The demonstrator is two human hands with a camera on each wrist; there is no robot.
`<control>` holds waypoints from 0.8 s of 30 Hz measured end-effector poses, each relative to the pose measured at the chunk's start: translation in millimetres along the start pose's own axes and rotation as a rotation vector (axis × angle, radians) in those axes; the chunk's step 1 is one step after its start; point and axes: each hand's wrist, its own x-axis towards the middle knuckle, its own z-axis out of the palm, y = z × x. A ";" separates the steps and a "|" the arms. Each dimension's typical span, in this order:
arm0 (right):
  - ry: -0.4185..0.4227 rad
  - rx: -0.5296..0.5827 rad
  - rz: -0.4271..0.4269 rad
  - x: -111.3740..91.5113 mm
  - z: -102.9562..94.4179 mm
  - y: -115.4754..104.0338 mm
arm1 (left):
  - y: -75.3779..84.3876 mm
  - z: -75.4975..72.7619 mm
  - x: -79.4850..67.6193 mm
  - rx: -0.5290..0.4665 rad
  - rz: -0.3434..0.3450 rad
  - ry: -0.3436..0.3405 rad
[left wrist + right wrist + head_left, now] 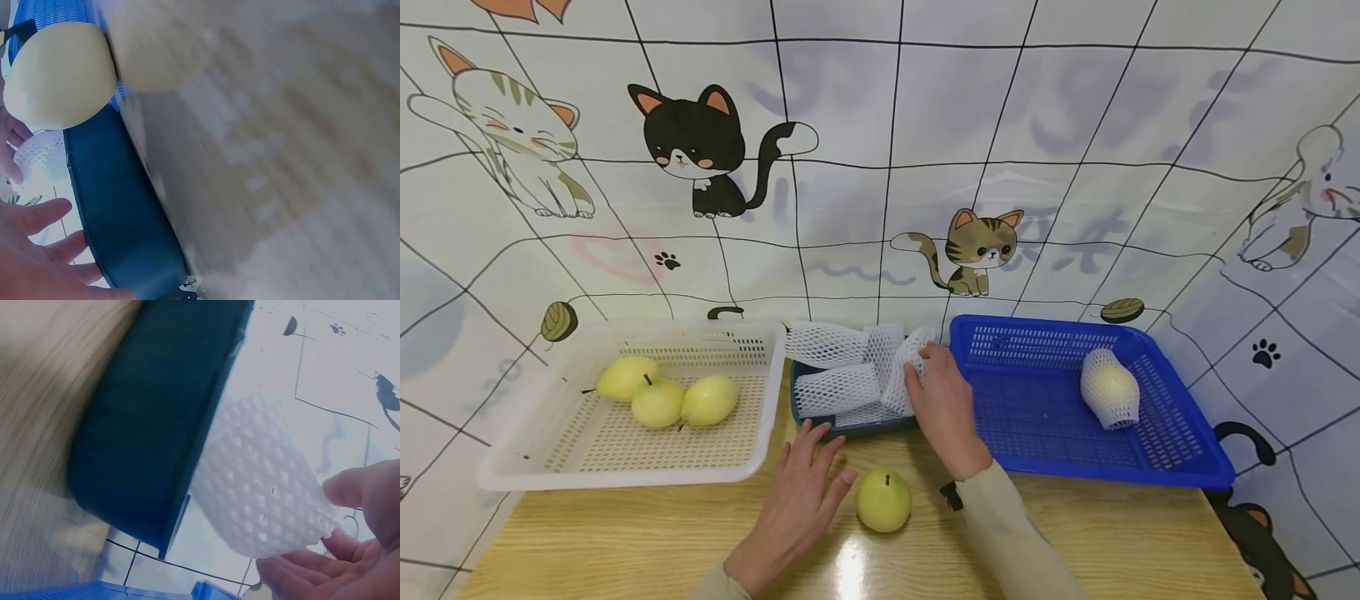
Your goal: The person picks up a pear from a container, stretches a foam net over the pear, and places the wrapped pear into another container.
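My right hand (pixel 946 408) pinches one end of a white foam net sleeve (pixel 262 481) between thumb and fingers, at the right end of a dark teal box (pixel 147 425). Several more foam net sleeves (pixel 837 390) lie in that box. My left hand (pixel 801 492) is held with fingers spread near the box's front edge and holds nothing. Between the two hands, a yellow-green pear (pixel 883 500) stands on the table with its stem up. The left wrist view shows this pear (pixel 59 75) large, beside the box.
On the left, a white basket (pixel 625 478) holds three pears (pixel 657 403). A blue basket (pixel 1022 417) on the right holds one pear in a foam net sleeve (pixel 1109 390). All stand on a wooden table (pixel 647 542) before a cat-patterned backdrop (pixel 850 192).
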 end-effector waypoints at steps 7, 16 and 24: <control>0.020 0.131 0.001 -14.3 -19.4 -2.7 | 0.7 -3.2 5.0 0.002 0.065 0.077; 0.042 0.279 -0.051 -37.7 -34.1 -1.0 | 17.7 -15.8 18.8 -0.330 0.052 0.211; 0.071 0.409 -0.167 -56.3 -39.0 1.7 | 39.3 -32.7 33.1 -0.831 -0.273 0.016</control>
